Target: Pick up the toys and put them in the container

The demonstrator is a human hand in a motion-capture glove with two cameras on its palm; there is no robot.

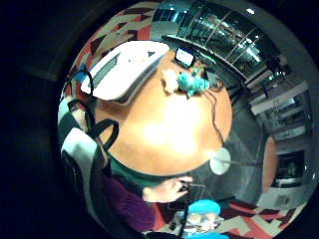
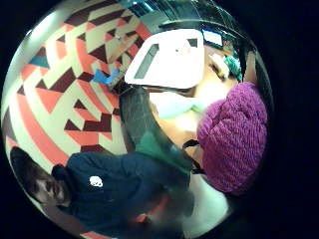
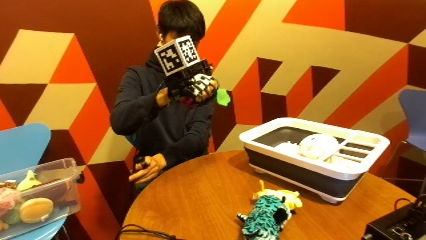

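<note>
While two toys wait on the table, some sit in the container.
Raised hand holds a purple toy.

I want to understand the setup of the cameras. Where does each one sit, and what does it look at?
Outside view: beside the table, facing the person, raised gloved right hand, white-rimmed container, teal toy.
Little finger side palm view: on the raised palm, looking down at the table; the bare hand shows.
Thumb side palm view: same palm; a purple knitted thing is close.
All three share the container.
</note>
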